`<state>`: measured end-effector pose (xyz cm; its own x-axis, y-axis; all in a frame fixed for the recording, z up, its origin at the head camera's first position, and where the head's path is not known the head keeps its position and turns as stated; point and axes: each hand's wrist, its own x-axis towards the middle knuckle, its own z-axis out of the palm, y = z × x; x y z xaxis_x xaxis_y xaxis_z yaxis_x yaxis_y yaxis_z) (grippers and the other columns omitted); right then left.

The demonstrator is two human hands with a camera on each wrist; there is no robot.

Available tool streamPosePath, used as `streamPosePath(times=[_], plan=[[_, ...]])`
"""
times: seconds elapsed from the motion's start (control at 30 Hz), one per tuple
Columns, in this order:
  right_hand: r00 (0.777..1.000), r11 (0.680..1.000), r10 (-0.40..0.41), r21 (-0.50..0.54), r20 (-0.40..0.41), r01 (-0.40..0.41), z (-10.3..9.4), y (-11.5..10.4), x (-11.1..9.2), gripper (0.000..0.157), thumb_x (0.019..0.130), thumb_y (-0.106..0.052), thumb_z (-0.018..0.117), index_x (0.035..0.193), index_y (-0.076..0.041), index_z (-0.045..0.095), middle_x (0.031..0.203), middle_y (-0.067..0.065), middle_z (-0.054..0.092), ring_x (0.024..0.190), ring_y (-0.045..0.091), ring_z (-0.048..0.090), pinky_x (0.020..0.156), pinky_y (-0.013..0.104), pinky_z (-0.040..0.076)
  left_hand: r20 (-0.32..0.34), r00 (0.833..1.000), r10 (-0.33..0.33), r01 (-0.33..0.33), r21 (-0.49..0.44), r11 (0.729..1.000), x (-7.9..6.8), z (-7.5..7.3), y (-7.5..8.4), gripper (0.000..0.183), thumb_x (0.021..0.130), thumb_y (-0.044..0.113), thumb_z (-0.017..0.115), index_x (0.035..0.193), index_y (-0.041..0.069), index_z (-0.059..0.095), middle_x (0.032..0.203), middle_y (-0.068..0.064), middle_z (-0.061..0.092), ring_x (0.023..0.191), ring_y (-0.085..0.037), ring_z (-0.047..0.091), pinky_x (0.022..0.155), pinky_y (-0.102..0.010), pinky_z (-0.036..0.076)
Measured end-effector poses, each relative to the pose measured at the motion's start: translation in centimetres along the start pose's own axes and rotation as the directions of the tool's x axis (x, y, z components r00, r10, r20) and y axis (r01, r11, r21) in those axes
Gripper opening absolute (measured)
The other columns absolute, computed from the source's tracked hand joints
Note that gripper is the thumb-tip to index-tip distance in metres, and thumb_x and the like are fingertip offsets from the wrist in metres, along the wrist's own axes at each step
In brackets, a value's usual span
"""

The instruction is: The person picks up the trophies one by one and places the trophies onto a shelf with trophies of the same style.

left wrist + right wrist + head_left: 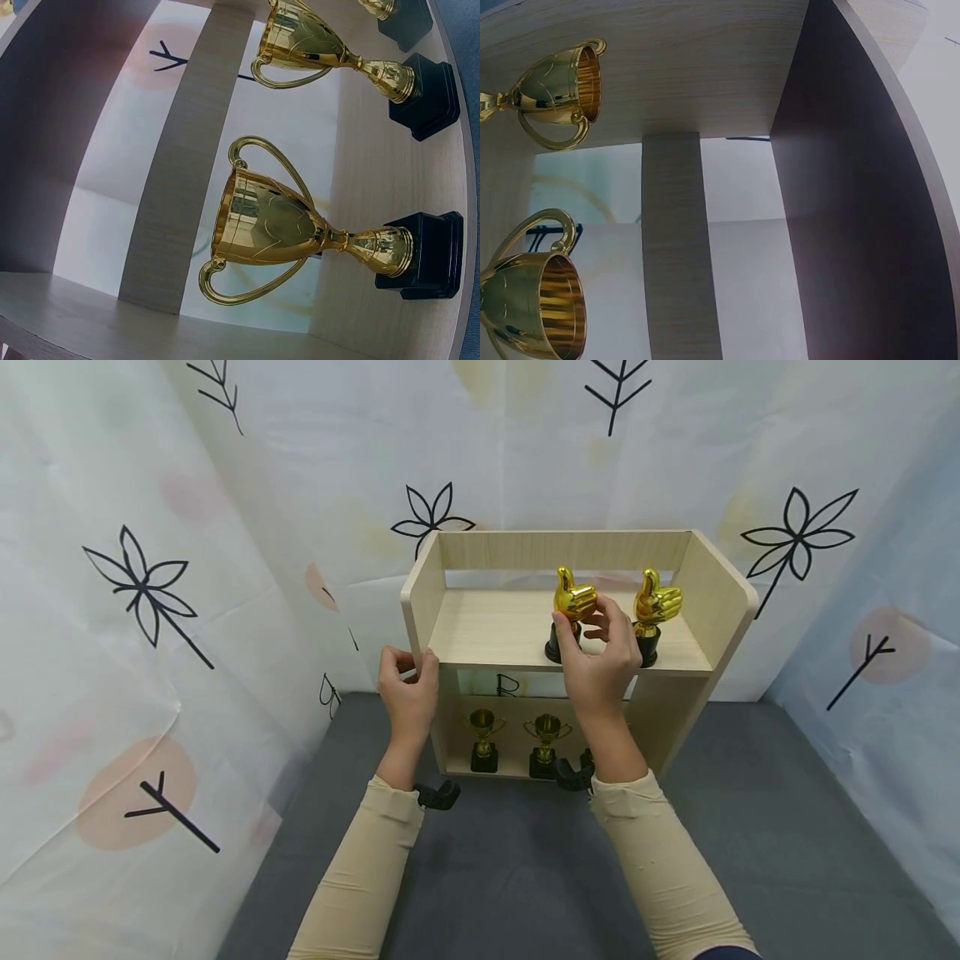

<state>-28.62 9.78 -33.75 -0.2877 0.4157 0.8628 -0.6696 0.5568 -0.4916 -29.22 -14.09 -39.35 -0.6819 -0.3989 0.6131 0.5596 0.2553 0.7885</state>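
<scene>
A light wooden shelf (498, 631) with two levels stands in front of me. My left hand (408, 689) grips the front edge of its left side panel. My right hand (600, 660) pinches a gold thumbs-up trophy (573, 597) just below its golden fist, with thumb on one side and fingers on the other. That trophy's black base is at the front of the upper board; whether it touches the board I cannot tell. A second thumbs-up trophy (656, 602) stands upright to its right. Neither hand appears in the wrist views.
Gold cup trophies on black bases stand on the lower level: a left one (484, 739), a middle one (546, 743), and one mostly behind my right wrist. The left wrist view shows a cup (270, 225) close up. Grey cloth (510, 868) covers the tabletop; patterned sheets hang around.
</scene>
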Motion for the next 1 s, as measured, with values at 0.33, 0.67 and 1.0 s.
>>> streamPosePath(times=[0.33,0.67,1.0], plan=[[1.0,1.0,0.008,-0.001,0.004,-0.008,-0.1,0.5,-0.4,0.045,0.092,-0.028,0.086,0.119,0.004,0.072,0.109,0.017,0.077,0.09,0.029,0.077,0.073,0.045,0.061,-0.009,1.0,-0.002,0.002,-0.013,1.0,0.0,0.1,-0.2,0.027,0.1,0.02,0.069,0.091,0.001,0.052,0.093,-0.015,0.059,0.091,-0.027,0.066,0.075,-0.048,0.057],[1.0,1.0,0.008,0.021,0.005,-0.008,-0.3,0.8,-1.0,0.042,0.092,-0.025,0.086,0.12,0.003,0.073,0.108,0.017,0.077,0.094,0.03,0.077,0.074,0.046,0.062,0.012,1.0,-0.016,0.016,0.0,1.0,-0.2,0.0,-0.3,0.024,0.1,0.023,0.066,0.091,0.008,0.05,0.096,-0.014,0.059,0.094,-0.023,0.065,0.081,-0.059,0.057],[1.0,1.0,0.009,0.005,0.007,-0.009,-0.4,0.9,-1.2,0.041,0.093,-0.026,0.085,0.12,0.003,0.073,0.11,0.017,0.076,0.098,0.03,0.075,0.078,0.046,0.062,0.007,1.0,-0.015,0.015,-0.007,1.0,-0.1,0.1,0.0,0.023,0.1,0.022,0.067,0.091,0.008,0.05,0.096,-0.013,0.059,0.094,-0.024,0.065,0.081,-0.058,0.057]])
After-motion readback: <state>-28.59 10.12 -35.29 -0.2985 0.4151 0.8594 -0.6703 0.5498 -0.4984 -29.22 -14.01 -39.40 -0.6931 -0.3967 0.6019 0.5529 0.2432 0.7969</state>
